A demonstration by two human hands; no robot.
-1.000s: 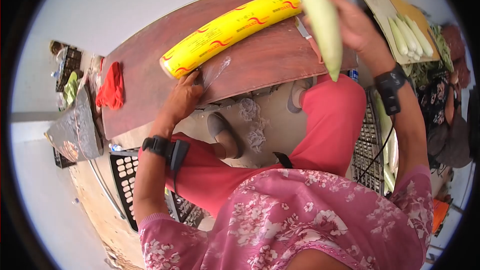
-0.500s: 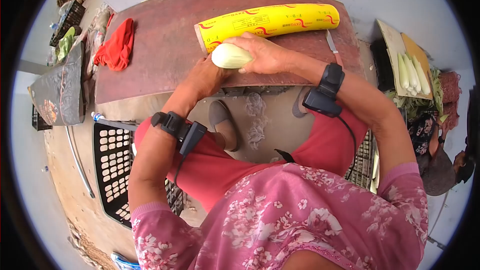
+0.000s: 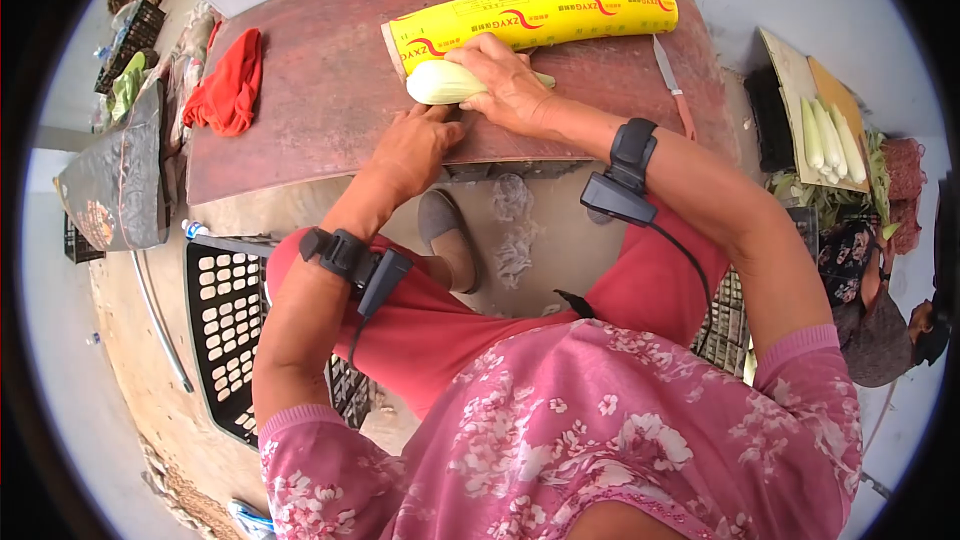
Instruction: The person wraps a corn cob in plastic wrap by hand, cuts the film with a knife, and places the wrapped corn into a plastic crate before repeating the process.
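A pale green, smooth, long vegetable (image 3: 446, 83) lies over the near side of the table, its rounded end toward the left; its exact kind I cannot make out. My right hand (image 3: 505, 85) is closed over its middle from above, and its thin end shows past the hand. Just below the rounded end, my left hand (image 3: 415, 145) rests at the table's front edge with fingers out and nothing visible in them. A yellow printed roll of cling film (image 3: 540, 18) lies right behind the vegetable.
A knife (image 3: 672, 82) with a reddish handle lies on the red-brown table (image 3: 310, 70) at right, a red cloth (image 3: 230, 85) at left. Several pale stalks (image 3: 832, 143) sit on a board at far right, near another person (image 3: 880, 335). A black crate (image 3: 225, 330) stands at left.
My right hand and the vegetable have moved a little forward and left, lower against the table. The left hand has drawn back from under it and shows more fully.
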